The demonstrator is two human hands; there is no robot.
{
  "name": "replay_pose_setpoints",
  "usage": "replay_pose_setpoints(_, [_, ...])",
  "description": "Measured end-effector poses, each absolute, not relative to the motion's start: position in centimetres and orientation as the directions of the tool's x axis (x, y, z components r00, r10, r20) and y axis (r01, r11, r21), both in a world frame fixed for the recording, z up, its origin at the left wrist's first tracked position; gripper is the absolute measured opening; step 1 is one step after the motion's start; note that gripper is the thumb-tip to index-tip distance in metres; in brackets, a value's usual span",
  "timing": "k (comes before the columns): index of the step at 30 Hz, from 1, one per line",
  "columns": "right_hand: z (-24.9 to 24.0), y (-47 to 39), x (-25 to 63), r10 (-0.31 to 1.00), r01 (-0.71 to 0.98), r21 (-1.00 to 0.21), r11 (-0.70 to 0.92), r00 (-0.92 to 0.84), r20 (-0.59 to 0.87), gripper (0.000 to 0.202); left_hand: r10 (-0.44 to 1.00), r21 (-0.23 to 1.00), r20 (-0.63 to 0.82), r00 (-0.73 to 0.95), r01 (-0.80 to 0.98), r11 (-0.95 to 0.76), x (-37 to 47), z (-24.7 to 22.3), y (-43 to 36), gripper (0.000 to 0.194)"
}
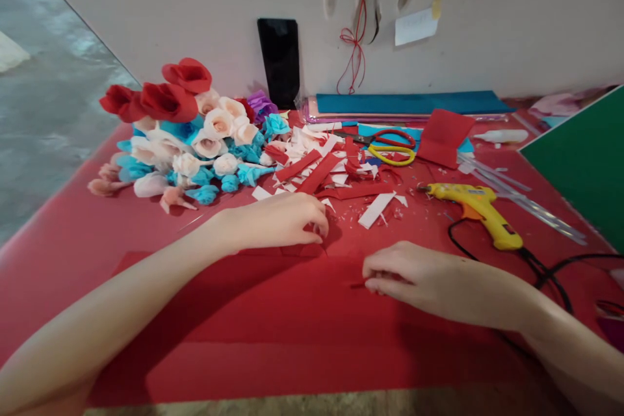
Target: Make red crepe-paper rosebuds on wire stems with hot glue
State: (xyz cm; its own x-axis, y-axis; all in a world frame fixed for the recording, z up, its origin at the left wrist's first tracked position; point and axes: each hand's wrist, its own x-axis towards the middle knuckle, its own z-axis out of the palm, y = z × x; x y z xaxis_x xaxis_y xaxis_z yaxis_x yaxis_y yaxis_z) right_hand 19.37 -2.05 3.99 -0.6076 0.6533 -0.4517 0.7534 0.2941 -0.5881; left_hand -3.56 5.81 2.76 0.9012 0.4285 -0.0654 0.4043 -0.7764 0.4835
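Both hands down on red crepe sheet (pixel 273 331), flat on table, near side of yellow glue gun (pixel 480 208). Left hand (pixel 280 220) curled, fingertips pinching sheet's far edge, narrow. Right hand (pixel 414 276) fingers tight together, nipping a thin red sliver; hard to tell exactly what. Best done, likely: keep pinches low, tension even, avoid tearing soft paper. Sheet matte, slightly crinkled. Left of gun: strip scraps (pixel 331 172), red and white, flat, angular; farther left, paper roses (pixel 185 136), ruffled, red, cream, blue. Beyond gun: scissors (pixel 390 146), glossy loop handles.
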Motion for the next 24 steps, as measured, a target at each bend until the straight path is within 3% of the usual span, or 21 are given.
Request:
replay_pose_setpoints(8, [3.3, -2.6, 19.8, 0.551, 0.727, -0.562, 0.395, -0.677, -0.488, 0.023, 0.478, 0.481, 0.086, 0.874, 0.384, -0.788, -0.8, 0.3, 3.3, 0.028])
replay_pose_setpoints(24, [4.1, -2.7, 19.5, 0.495, 0.709, -0.501, 0.496, -0.705, -0.508, 0.021, 0.473, 0.511, 0.145, 0.869, 0.344, -0.788, -0.1, -1.1, 2.1, 0.016])
